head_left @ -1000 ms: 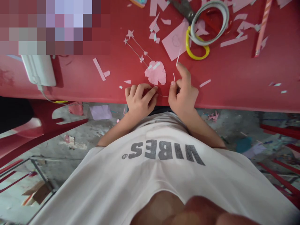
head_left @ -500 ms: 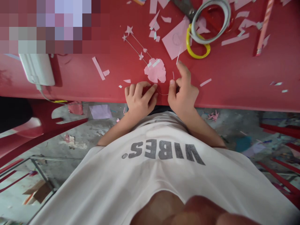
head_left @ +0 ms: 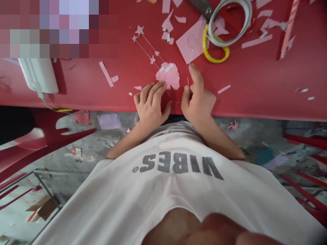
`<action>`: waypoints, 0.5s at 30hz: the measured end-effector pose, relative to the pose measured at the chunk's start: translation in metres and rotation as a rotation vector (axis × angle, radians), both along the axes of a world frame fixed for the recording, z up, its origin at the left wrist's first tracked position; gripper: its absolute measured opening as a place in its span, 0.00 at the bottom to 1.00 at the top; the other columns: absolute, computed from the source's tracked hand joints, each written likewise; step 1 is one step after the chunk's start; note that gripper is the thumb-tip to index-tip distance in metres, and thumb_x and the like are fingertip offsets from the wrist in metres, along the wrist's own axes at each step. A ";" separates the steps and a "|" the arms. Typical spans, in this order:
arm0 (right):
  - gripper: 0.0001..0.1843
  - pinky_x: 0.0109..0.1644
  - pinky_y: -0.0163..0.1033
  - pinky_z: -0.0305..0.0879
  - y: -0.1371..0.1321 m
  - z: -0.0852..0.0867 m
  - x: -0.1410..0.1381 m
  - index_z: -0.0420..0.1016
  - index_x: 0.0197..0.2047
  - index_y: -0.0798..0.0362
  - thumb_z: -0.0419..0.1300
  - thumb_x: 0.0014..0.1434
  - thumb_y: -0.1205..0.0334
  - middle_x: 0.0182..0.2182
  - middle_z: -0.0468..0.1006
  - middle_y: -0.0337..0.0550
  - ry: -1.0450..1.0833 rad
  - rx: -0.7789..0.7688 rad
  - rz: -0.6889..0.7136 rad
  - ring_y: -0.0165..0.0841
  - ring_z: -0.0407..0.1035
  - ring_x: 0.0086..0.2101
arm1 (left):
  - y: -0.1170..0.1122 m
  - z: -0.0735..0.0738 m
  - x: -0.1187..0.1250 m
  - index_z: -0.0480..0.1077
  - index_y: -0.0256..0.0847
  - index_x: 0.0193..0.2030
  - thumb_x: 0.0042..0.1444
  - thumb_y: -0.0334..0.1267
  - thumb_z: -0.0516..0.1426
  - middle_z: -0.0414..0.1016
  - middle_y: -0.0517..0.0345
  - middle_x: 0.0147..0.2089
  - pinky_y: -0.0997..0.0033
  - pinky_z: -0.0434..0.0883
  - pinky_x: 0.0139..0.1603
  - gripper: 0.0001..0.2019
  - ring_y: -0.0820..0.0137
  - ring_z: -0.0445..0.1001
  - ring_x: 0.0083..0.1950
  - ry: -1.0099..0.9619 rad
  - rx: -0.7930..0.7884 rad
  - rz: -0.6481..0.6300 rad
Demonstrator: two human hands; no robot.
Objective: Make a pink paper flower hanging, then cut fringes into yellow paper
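A pink paper cloud (head_left: pixel 170 78) lies near the table's front edge, with two short pieces of whitish tape on it. Two threads run from it toward the back left, bearing small pink stars (head_left: pixel 139 30) and hearts. My left hand (head_left: pixel 152 102) rests with fingers stretched out and apart, a fingertip on the cloud's near left edge. A thin thread (head_left: pixel 176 102) loops from beneath the cloud to my right hand (head_left: pixel 199 97), where thumb and curled fingers pinch it. My right index finger points forward, a narrow clear strip (head_left: pixel 191 57) at its tip.
Beyond my right hand, a tape roll (head_left: pixel 212 35) lies over yellow-handled scissors (head_left: pixel 215 62), beside a pink paper sheet (head_left: pixel 187 51). Paper scraps are scattered about. A striped pencil (head_left: pixel 288 30) lies at right, a white charger-like block (head_left: pixel 41 78) at left.
My left fingers have lifted off the thread by the cloud's near edge and stretched forward onto the cloud; the thumb has moved away from them. My right hand has shifted slightly left.
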State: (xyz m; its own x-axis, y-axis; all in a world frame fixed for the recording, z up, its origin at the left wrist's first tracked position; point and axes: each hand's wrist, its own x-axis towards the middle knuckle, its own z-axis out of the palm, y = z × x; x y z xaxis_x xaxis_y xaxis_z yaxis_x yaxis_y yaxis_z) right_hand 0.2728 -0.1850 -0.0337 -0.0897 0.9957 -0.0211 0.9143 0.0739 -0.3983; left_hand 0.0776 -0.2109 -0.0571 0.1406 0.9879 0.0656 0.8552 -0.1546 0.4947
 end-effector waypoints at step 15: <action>0.37 0.42 0.42 0.71 0.009 0.003 -0.005 0.56 0.85 0.54 0.44 0.76 0.66 0.49 0.89 0.51 -0.134 -0.069 0.006 0.41 0.80 0.36 | 0.000 -0.003 -0.001 0.75 0.50 0.70 0.70 0.48 0.61 0.75 0.50 0.77 0.38 0.61 0.77 0.24 0.42 0.70 0.79 0.026 0.023 -0.021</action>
State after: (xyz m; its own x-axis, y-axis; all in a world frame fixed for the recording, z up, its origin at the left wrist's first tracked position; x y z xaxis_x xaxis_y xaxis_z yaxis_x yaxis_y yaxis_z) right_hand 0.2681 -0.1760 -0.0306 -0.0879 0.9909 -0.1020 0.9592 0.0566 -0.2772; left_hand 0.0763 -0.2108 -0.0605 0.1637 0.9829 0.0844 0.8642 -0.1842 0.4683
